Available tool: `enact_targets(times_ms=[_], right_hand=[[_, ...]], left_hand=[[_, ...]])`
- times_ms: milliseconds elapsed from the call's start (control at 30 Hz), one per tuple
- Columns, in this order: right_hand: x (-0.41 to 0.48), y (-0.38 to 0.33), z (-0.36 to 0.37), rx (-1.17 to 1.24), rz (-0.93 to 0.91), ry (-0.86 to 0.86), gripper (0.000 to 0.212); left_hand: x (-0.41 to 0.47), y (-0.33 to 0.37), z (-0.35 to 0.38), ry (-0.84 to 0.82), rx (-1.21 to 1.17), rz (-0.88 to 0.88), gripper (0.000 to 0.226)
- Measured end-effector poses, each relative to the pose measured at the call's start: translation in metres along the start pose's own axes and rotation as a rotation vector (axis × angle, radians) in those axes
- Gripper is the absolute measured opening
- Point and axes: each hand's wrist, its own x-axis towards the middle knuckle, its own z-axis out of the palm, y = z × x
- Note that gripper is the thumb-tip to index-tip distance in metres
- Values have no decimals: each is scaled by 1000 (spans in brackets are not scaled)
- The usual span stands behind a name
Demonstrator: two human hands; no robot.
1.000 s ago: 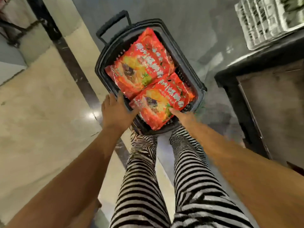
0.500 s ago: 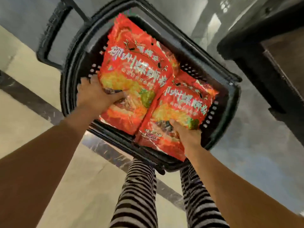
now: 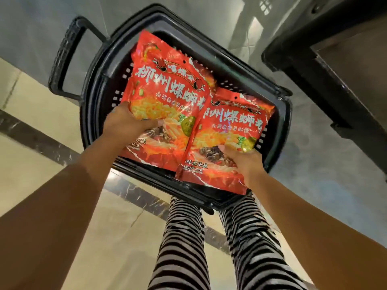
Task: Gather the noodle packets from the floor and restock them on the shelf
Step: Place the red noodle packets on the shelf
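Noodles pictured on glossy red foil, two packets: left hand [image 3: 127, 124] grips left packet [image 3: 167, 84], right hand [image 3: 245, 162] grips right packet [image 3: 230, 126], above one black basket [image 3: 98, 97].

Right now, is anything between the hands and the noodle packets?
Nothing visible. The left hand grips the left packet, the right hand the right packet, both over the black basket.
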Motion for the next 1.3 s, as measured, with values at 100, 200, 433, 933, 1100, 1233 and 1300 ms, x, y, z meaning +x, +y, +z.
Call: enact_targets(times_ms=[100, 200, 433, 933, 1100, 1233, 1300], right_hand=[[-7, -9, -10, 14, -28, -25, 66], [-17, -16, -19, 23, -75, -47, 49], [-59, -15, -54, 130, -229, -75, 22], [-170, -1, -234, 260, -541, 60, 21], [-182, 49, -341, 362, -584, 132, 26], [-192, 88, -428, 491, -614, 197, 28], [-197, 103, -472, 551, -613, 220, 28]], left_hand=[[-4, 1, 2, -52, -128, -10, 62], [-18, 3, 7, -12, -178, -58, 56], [-72, 12, 1, 109, -277, 11, 34], [-251, 146, -4, 120, -406, 321, 24], [-324, 197, 55, 100, -399, 340, 30], [-390, 240, 107, 68, -395, 402, 22], [-421, 262, 129, 40, -389, 455, 23]])
